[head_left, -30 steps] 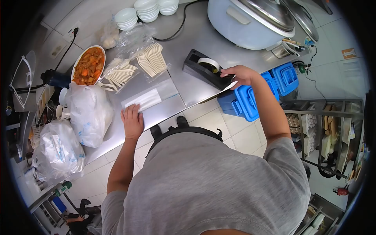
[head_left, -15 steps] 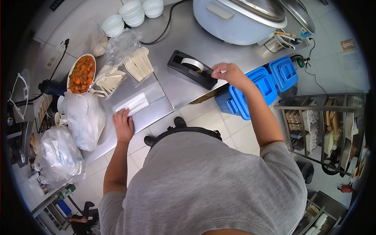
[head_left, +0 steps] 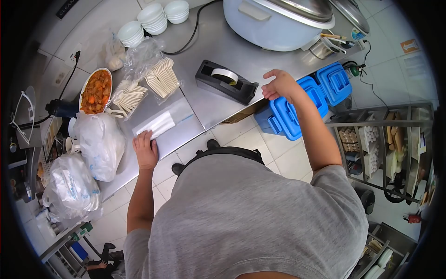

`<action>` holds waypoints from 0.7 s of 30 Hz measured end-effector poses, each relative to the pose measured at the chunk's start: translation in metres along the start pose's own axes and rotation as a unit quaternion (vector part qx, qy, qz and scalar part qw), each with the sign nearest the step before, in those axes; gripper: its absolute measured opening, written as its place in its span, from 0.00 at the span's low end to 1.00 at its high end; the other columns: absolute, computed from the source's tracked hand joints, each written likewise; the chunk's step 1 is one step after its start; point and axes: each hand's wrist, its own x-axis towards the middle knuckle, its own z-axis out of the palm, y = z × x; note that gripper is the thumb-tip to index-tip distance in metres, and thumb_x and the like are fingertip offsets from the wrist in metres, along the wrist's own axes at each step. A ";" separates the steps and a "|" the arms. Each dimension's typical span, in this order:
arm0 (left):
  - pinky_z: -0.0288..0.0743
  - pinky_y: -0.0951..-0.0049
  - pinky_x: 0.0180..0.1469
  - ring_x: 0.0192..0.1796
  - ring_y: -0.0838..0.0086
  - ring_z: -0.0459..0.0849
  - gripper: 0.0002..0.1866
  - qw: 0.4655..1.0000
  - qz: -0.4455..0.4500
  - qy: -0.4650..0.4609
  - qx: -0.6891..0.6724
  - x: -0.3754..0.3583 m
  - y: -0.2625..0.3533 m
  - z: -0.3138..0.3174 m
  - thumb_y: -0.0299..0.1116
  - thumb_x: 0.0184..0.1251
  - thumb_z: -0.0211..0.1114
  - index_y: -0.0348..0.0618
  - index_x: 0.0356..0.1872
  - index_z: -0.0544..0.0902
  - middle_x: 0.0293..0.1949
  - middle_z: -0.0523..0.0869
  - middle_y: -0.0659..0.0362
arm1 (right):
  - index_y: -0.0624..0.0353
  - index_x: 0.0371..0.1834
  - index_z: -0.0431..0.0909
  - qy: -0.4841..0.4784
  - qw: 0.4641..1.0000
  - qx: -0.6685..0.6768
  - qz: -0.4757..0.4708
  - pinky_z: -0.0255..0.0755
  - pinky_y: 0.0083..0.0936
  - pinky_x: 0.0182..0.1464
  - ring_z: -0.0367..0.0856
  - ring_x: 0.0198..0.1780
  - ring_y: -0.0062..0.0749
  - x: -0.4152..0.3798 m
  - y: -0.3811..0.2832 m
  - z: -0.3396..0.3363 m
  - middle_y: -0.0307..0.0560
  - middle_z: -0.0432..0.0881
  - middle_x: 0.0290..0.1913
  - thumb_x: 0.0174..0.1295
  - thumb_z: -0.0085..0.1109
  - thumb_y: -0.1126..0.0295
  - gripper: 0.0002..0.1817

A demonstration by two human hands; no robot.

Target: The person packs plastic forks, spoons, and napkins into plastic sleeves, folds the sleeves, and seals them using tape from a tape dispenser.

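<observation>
Down at centre left of the frame, the left hand [head_left: 146, 149] lies flat, fingers together, pressing the near end of a clear plastic sleeve [head_left: 168, 121] on the steel counter [head_left: 218, 46]; it grips nothing, only holds the sleeve down. Inside the sleeve a white folded napkin [head_left: 155, 125] lies at a slant, its lower end just under the fingertips.

Right of centre, the right hand [head_left: 278, 85] hovers just beside the front end of the black tape dispenser [head_left: 225, 82], fingers loosely curled and pinched toward the thumb. Whether a strip of tape is caught between them cannot be told. The white tape roll [head_left: 225, 75] sits in the dispenser's cradle.

Beyond the sleeve, toward the upper left, a bag of pale wooden spoons [head_left: 161, 76] lies beside a bunch of wooden forks [head_left: 128, 97], and an oval dish of orange stew [head_left: 95, 85] sits further left. Stacked white bowls [head_left: 153, 18] stand along the top edge, with a large rice cooker [head_left: 278, 21] at upper right. Two tied plastic bags [head_left: 100, 139] fill the left edge. Blue lidded crates [head_left: 297, 109] sit on the floor below the right hand.
</observation>
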 end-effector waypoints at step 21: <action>0.56 0.54 0.67 0.61 0.54 0.69 0.20 0.999 0.026 0.024 -0.007 0.002 0.004 -0.004 0.30 0.62 0.59 0.44 0.57 0.75 0.57 0.75 0.52 | 0.66 0.40 0.74 -0.029 0.952 0.305 -0.004 0.77 0.34 0.52 0.82 0.51 0.42 0.005 0.059 0.011 0.57 0.81 0.47 0.63 0.61 0.71 0.09</action>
